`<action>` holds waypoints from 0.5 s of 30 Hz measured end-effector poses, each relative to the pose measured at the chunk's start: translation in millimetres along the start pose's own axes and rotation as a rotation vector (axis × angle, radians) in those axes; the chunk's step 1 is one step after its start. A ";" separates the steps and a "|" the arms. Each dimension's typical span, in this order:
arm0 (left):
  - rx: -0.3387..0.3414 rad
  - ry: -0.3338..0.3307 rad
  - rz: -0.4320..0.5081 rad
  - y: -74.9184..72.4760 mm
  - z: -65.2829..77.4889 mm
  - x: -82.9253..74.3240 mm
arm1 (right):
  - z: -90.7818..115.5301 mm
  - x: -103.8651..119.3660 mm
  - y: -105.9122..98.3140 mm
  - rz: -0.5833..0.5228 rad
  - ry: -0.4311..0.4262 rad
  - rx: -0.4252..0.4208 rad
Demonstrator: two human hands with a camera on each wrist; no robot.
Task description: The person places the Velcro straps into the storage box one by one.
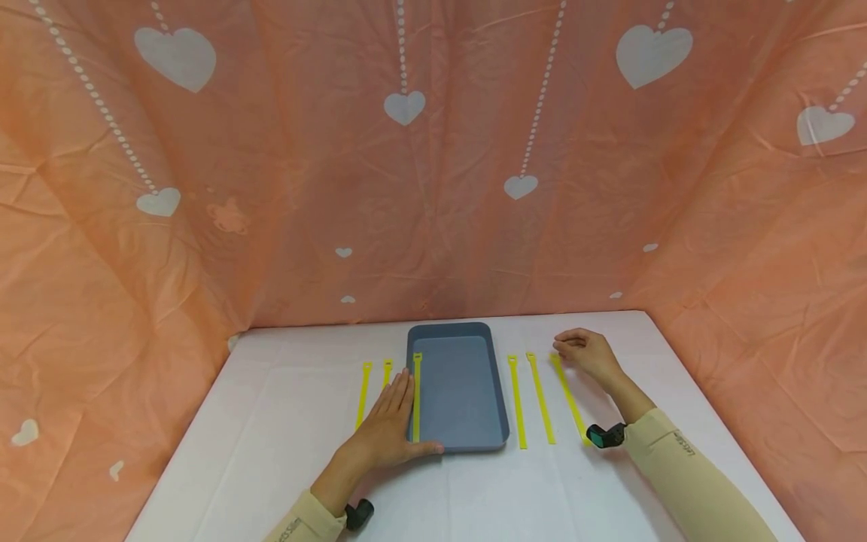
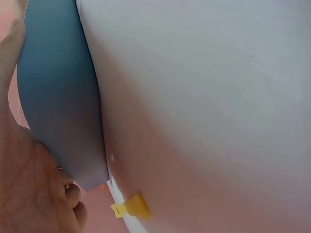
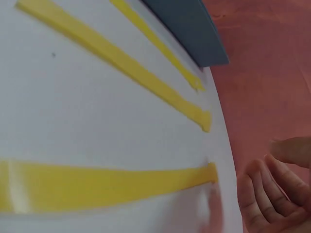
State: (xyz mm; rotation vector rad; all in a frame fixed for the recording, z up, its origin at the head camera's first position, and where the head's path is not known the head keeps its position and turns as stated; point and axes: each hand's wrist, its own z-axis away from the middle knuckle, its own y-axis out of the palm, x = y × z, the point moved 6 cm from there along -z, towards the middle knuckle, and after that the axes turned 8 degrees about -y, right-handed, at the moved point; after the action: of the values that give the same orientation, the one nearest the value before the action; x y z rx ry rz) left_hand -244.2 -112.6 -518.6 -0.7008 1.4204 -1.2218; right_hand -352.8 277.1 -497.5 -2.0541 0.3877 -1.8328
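Note:
A blue-grey rectangular tray (image 1: pixel 467 391) lies on the white table. My left hand (image 1: pixel 389 425) rests along its left side, fingers straight and thumb spread across the near left corner. One yellow strap with a slotted head (image 1: pixel 417 391) lies inside the tray by its left wall. Two more, an outer strap (image 1: pixel 363 391) and an inner strap (image 1: pixel 387 370), lie left of the tray, partly hidden by that hand. My right hand (image 1: pixel 588 352) hovers with bent fingers by the head of the rightmost yellow strap (image 1: pixel 569 391), nothing between thumb and fingers (image 3: pixel 272 191).
Between the tray and the rightmost strap lie two more yellow straps, one nearer the tray (image 1: pixel 518 403) and one in the middle (image 1: pixel 542 399). A pink curtain with white hearts (image 1: pixel 447 248) stands behind and at both sides of the table (image 1: pixel 271 421).

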 end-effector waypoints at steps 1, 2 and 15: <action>0.000 -0.001 -0.001 0.0 0.0 0.1 | -0.1 -2.0 -0.6 0.002 0.012 -0.004; 0.001 -0.001 -0.002 0.2 0.0 0.2 | -0.2 -3.8 -1.0 0.005 0.021 -0.006; -0.001 0.007 0.000 -0.4 -0.2 -0.3 | 0.8 -18.9 -0.3 0.062 0.062 -0.004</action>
State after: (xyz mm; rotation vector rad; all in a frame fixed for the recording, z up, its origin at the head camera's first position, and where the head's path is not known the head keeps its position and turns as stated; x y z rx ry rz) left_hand -244.3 -112.4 -518.1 -0.6985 1.4267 -1.2247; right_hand -354.4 285.6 -514.2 -1.9686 0.4668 -1.8640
